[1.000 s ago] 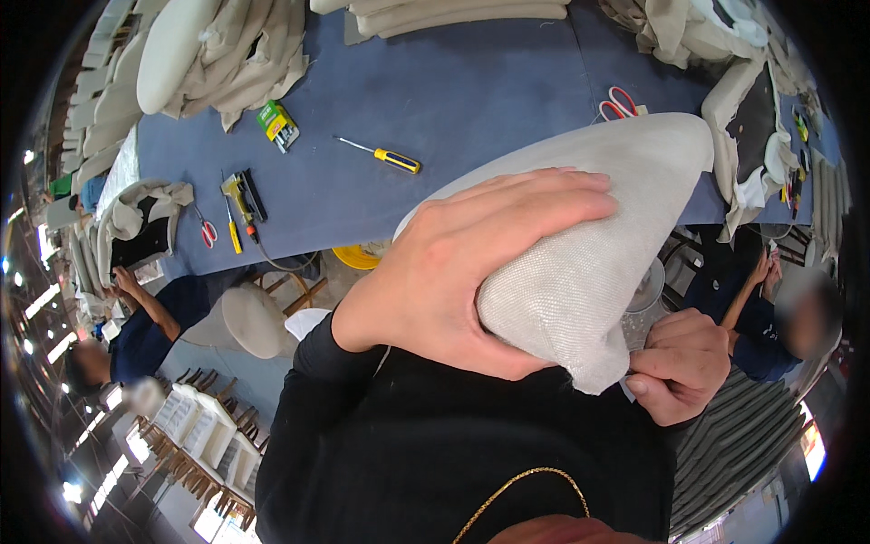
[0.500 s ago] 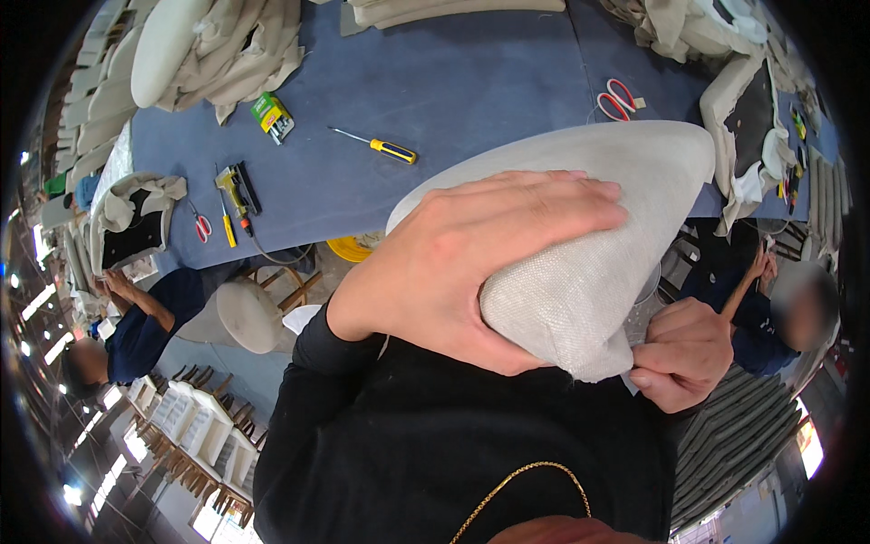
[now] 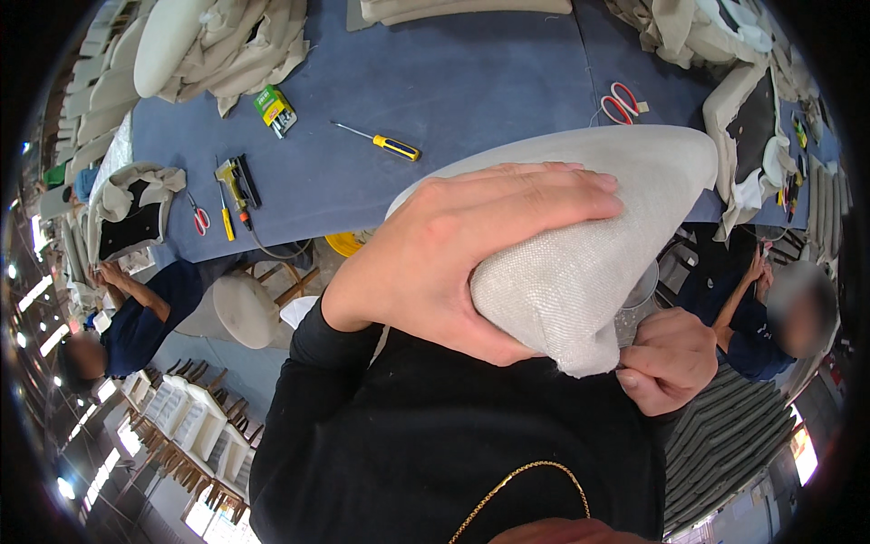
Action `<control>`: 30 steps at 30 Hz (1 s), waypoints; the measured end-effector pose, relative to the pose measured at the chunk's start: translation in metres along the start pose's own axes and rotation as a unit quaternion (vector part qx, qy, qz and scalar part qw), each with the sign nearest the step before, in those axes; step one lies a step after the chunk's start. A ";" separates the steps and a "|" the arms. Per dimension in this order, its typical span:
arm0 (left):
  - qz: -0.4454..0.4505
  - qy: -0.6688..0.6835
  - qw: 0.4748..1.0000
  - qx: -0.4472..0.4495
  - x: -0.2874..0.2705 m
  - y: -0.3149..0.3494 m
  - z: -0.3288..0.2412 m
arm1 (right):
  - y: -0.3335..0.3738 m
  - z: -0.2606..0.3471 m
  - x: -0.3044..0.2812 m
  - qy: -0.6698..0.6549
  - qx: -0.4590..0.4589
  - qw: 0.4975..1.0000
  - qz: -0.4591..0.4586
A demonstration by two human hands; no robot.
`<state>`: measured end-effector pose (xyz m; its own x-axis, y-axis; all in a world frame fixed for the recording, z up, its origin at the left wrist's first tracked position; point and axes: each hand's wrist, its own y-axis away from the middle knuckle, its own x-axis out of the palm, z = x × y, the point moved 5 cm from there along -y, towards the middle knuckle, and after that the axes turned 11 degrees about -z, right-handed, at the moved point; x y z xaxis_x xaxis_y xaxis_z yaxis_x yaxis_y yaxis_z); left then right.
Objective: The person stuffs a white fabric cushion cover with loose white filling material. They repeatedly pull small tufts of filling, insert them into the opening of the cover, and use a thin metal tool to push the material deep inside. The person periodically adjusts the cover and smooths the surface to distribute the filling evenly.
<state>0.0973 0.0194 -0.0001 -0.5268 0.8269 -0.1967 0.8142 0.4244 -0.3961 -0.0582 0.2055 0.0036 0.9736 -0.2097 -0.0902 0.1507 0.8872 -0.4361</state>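
A pale beige fabric-covered chair seat (image 3: pixel 589 272) is held up on edge before my chest, its folded corner pointing down toward me. My left hand (image 3: pixel 462 249) wraps over its left side, fingers spread across the face and thumb beneath near the corner. Beside that corner, on the right, my right hand (image 3: pixel 669 361) is curled closed with thumb and forefinger pinched together. The fingertips meet the corner's edge, and what lies between them is too small to make out. The seat's far side is hidden.
On the blue table (image 3: pixel 335 190) lie a yellow-handled screwdriver (image 3: pixel 395 148), red-handled scissors (image 3: pixel 620 103), a staple gun (image 3: pixel 237 186) with its hose and a green-yellow box (image 3: pixel 275 111). Covered pads (image 3: pixel 254 45) are piled behind. Co-workers stand at left (image 3: pixel 145 317) and right (image 3: pixel 752 317).
The seat's corner and my right hand have shifted slightly left. My left hand keeps its hold, and my right fingers stay pinched at the corner's edge.
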 end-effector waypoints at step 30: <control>-0.104 0.086 0.991 -0.003 0.008 0.005 0.013 | 0.028 -0.004 0.009 -0.161 0.215 0.955 -0.130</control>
<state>0.0937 0.0236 -0.0148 -0.6345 0.7716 0.0444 0.6939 0.5940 -0.4071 -0.0460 0.2265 -0.0127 0.8857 -0.3692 0.2813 0.3829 0.9238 0.0067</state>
